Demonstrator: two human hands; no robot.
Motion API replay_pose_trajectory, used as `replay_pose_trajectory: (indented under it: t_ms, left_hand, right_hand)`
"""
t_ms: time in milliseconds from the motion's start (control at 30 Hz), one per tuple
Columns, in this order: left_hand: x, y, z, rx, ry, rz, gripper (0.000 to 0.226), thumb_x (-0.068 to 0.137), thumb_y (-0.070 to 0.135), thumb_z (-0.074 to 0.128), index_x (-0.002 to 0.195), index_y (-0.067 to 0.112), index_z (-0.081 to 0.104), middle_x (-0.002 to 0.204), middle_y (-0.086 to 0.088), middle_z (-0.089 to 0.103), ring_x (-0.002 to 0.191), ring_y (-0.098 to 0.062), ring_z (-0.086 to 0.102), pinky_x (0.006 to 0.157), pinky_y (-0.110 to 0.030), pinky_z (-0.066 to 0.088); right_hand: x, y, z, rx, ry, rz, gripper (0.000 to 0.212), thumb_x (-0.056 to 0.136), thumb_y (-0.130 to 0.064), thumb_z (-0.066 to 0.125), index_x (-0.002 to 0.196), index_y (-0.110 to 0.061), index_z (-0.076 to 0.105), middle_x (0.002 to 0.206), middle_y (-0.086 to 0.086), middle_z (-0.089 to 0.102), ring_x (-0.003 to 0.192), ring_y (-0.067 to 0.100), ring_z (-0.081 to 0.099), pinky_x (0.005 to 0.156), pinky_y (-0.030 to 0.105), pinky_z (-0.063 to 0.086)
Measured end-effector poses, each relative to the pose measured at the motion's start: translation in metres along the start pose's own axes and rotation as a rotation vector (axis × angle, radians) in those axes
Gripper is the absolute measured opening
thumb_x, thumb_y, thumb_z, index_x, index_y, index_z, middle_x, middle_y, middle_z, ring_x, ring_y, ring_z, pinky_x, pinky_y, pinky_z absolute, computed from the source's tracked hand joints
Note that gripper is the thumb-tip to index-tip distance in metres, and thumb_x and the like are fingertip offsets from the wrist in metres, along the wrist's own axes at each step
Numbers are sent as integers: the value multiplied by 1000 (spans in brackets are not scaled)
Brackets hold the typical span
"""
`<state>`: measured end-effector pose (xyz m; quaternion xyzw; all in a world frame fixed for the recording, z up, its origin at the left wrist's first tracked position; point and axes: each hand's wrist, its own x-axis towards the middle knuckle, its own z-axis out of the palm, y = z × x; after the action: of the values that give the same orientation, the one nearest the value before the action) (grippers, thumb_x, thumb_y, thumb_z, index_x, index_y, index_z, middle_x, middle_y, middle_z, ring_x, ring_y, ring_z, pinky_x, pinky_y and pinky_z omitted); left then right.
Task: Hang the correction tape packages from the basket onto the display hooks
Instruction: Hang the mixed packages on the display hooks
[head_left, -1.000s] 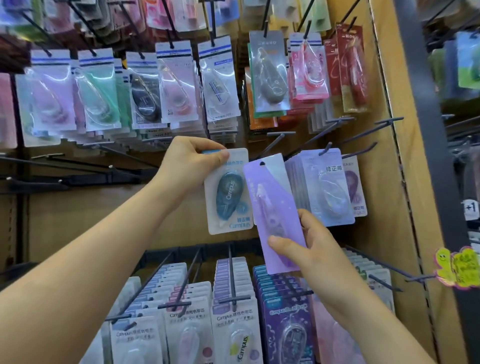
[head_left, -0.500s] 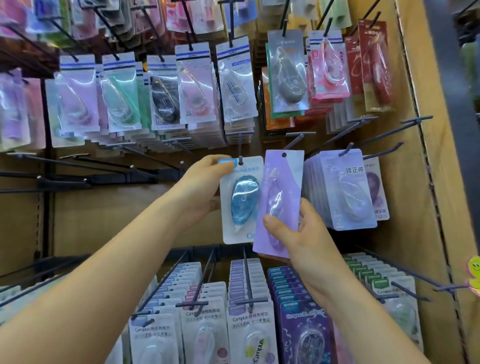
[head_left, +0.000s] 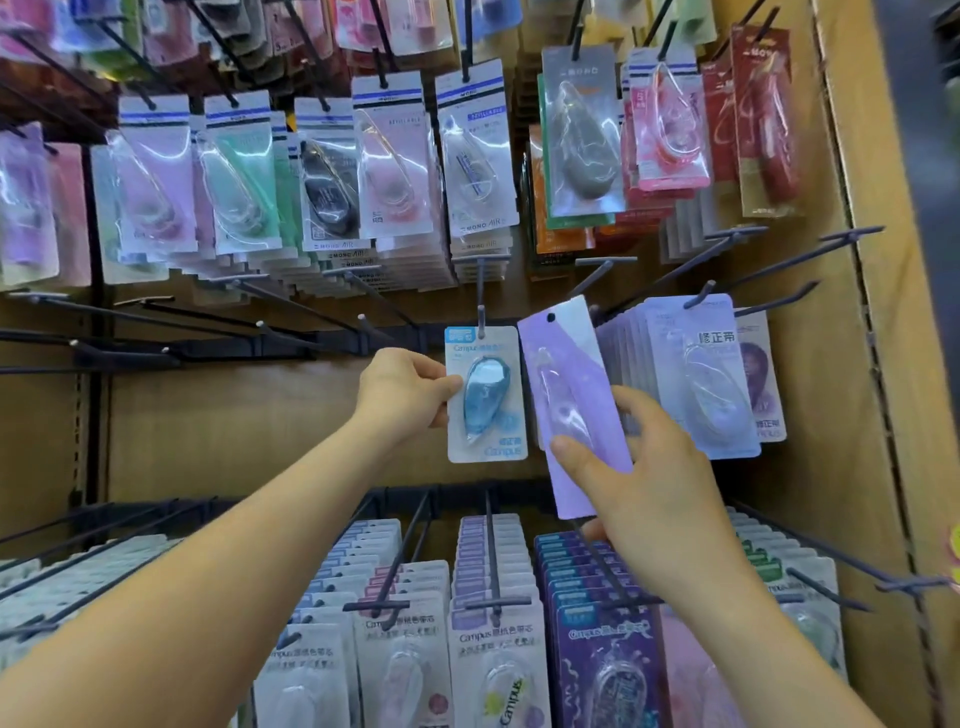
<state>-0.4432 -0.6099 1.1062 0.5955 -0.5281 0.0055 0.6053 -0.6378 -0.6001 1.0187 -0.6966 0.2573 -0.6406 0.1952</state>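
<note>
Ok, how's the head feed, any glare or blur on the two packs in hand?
Head view: glare streaks the blister of the purple package in the right hand; the blue package in the left hand reads sharp; the far right edge is blurred.

Blue package (head_left: 487, 393) on hook (head_left: 481, 317); purple package (head_left: 574, 405) tilted beside.

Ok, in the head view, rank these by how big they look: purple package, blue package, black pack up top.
1. purple package, plainly the largest.
2. blue package and black pack look about alike; their nearness to the camera may differ, so I won't rank them.
</note>
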Motion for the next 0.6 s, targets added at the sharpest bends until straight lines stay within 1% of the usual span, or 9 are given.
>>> replay_pose_trajectory:
  t_ms: [100, 200, 267, 333, 400, 500, 533, 567, 600]
  left_hand:
    - [19, -9, 12, 86, 48, 2, 15, 92, 26, 68, 100, 14, 67, 94, -4, 70, 76, -13, 69, 75, -39, 62]
    - [30, -16, 23, 144, 81, 22, 11, 92, 25, 68, 91, 15, 65, 94, -6, 70, 77, -16, 69, 75, -41, 62]
    - [35, -21, 29, 150, 94, 15, 11, 92, 26, 68, 88, 17, 63, 94, -6, 69, 80, -17, 68, 77, -42, 61]
    - [38, -23, 33, 152, 98, 11, 12, 92, 27, 68, 87, 19, 61, 96, -6, 69, 84, -18, 68, 79, -42, 61]
    - [37, -23, 32, 176, 99, 14, 11, 93, 27, 67, 97, 17, 64, 103, -6, 70, 91, -19, 67, 83, -42, 60]
    - [21, -20, 22, 258, 158, 76, 26, 97, 25, 60, 121, 16, 64, 118, -3, 67, 105, -17, 62, 89, -36, 55]
    - [13, -18, 17, 259, 175, 120, 25, 99, 25, 56, 121, 18, 64, 118, 0, 67, 104, -15, 61, 86, -34, 54]
    - [4, -15, 10, 192, 174, 159, 22, 101, 27, 52, 115, 20, 67, 114, 2, 69, 100, -13, 62, 82, -33, 55]
    - [-7, -10, 3, 43, 150, 176, 22, 102, 28, 48, 106, 21, 69, 106, 2, 71, 93, -13, 65, 77, -33, 57]
  right_hand:
    - [1, 10, -6, 1, -21, 11, 19, 90, -38, 65, 103, -47, 55, 98, -15, 68, 85, 22, 68, 79, 46, 57]
    - [1, 17, -9, 7, -45, 25, 23, 92, -30, 65, 106, -47, 57, 101, -15, 69, 94, 17, 67, 82, 46, 57]
    - [0, 20, -11, 17, -47, 36, 22, 92, -30, 65, 102, -48, 57, 99, -17, 69, 93, 15, 67, 80, 46, 58]
    - [-2, 24, -14, 39, -29, 40, 19, 89, -32, 67, 99, -47, 60, 92, -18, 70, 86, 16, 68, 76, 47, 58]
    - [-4, 24, -15, 70, -31, 38, 17, 88, -32, 69, 98, -45, 62, 88, -16, 71, 80, 18, 68, 72, 49, 59]
    - [-6, 23, -17, 142, -57, 54, 15, 89, -26, 69, 98, -36, 64, 86, -12, 74, 75, 15, 70, 72, 48, 60]
    - [-7, 23, -18, 163, -74, 69, 15, 90, -22, 69, 98, -34, 64, 86, -11, 74, 73, 15, 71, 74, 48, 60]
    - [-8, 22, -19, 167, -98, 73, 16, 90, -20, 69, 96, -34, 64, 87, -11, 74, 72, 15, 71, 77, 48, 59]
    - [-9, 21, -19, 153, -127, 64, 19, 89, -19, 69, 95, -36, 63, 89, -12, 74, 76, 15, 71, 80, 48, 58]
